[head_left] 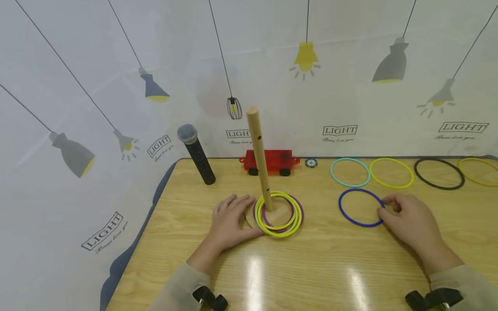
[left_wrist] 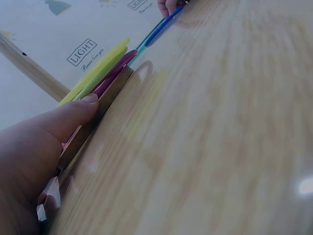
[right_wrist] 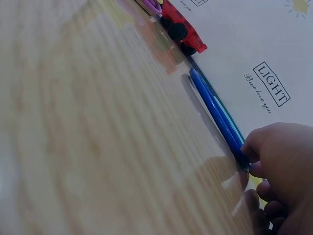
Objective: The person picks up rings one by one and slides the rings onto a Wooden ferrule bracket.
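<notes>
My left hand (head_left: 229, 222) holds the left side of a round wooden base (head_left: 250, 218), its thumb (left_wrist: 80, 110) against the edge near the rings. From this base rises a wooden post (head_left: 258, 151). Several yellow and purple rings (head_left: 282, 235) lie around the post's foot, stacked loosely on the base. Over on the right, my right hand (head_left: 410, 220) pinches a blue ring (head_left: 362, 225) at its right edge between thumb and fingers. In the right wrist view the blue ring (right_wrist: 217, 120) appears edge-on, slightly raised from the table.
A microphone (head_left: 200, 160) stands upright at the left. Behind the post are a red toy wagon (head_left: 278, 160) and a small round chip (head_left: 311, 163). Along the back edge lie a light blue ring (head_left: 331, 170), a yellow ring (head_left: 393, 187), a black ring (head_left: 415, 166) and a darker yellow ring (head_left: 477, 159).
</notes>
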`<state>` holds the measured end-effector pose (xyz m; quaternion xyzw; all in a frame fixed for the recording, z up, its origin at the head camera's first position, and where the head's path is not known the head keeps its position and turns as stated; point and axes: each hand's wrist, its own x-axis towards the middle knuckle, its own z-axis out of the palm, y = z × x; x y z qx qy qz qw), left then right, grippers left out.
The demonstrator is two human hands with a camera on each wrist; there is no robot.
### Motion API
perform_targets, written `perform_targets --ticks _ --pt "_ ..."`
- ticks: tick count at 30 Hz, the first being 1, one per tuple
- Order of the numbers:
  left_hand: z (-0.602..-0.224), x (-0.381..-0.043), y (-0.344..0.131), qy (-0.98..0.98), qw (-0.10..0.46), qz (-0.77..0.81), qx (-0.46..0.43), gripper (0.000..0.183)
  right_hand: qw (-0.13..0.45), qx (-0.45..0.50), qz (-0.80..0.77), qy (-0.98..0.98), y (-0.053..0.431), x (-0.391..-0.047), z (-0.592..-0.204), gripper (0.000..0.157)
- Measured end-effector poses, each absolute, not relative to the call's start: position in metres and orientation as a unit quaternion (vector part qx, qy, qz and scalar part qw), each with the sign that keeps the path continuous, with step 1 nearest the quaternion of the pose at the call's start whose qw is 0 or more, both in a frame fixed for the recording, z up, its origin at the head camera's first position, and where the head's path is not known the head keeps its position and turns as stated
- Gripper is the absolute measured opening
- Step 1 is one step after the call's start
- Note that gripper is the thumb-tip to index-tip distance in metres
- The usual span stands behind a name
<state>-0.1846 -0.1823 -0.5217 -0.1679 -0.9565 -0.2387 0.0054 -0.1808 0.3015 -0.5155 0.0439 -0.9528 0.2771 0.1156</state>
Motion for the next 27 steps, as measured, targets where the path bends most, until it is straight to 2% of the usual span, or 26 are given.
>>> perform_targets --ticks 5,15,27 --pt "-0.521 -0.185 -0.183 -0.958 -0.004 -0.234 -0.165 0.096 0.110 0.037 0.273 -0.955 0.300 -0.182 -0.513 0.025" --pt "-0.519 -0.185 -0.182 -0.957 -0.006 -0.239 -0.166 0.096 0.039 0.036 0.233 -0.971 0.299 -0.183 -0.505 0.023" --pt "-0.518 -0.185 -0.182 -0.958 -0.007 -0.236 -0.163 0.096 0.029 0.042 0.210 -0.976 0.297 -0.183 -0.503 0.021"
